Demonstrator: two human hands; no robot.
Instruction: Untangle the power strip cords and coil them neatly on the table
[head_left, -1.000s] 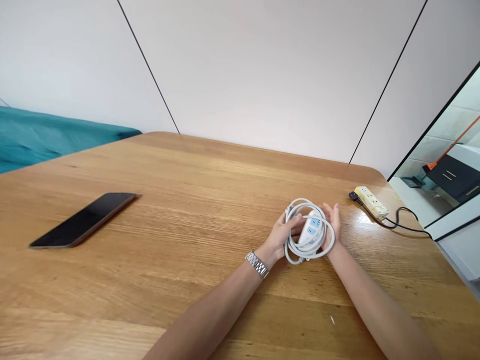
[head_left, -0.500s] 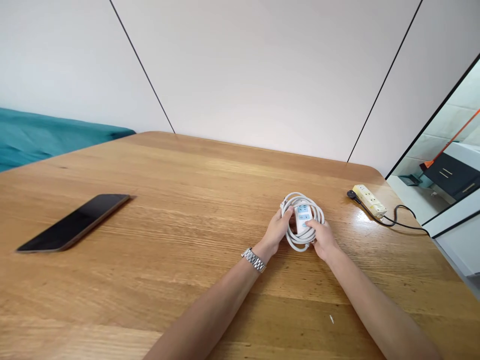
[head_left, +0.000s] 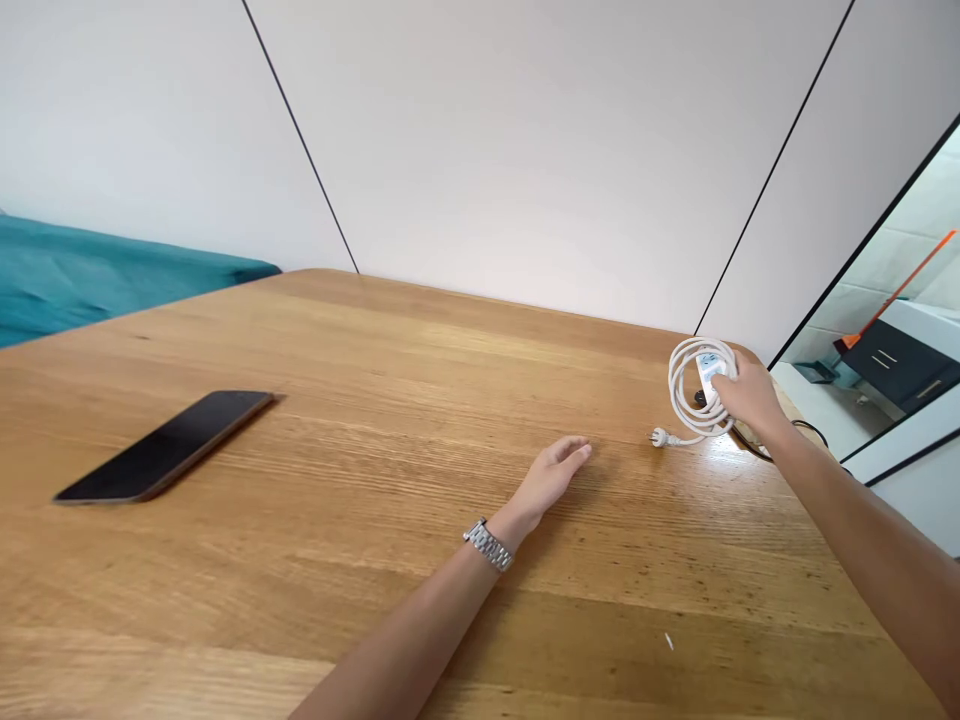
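Observation:
My right hand (head_left: 746, 397) grips a white power strip (head_left: 707, 372) wound in its own coiled white cable (head_left: 684, 395), held just above the far right corner of the wooden table (head_left: 390, 480). The cable's plug (head_left: 659, 438) dangles down to the tabletop. My left hand (head_left: 553, 477) lies flat on the table with fingers stretched out and nothing in it; a metal watch (head_left: 488, 545) is on its wrist. The yellow power strip at that corner is mostly hidden behind my right hand; only its black cord (head_left: 806, 432) shows.
A black phone (head_left: 166, 445) lies face up on the left of the table. A teal cloth surface (head_left: 112, 280) sits beyond the table's left edge. A white wall stands behind; an opening at the right shows a dark cabinet (head_left: 896, 365).
My right hand has carried the coiled power strip from the table's middle to the far right corner. My left hand let go of it and now rests flat on the wood.

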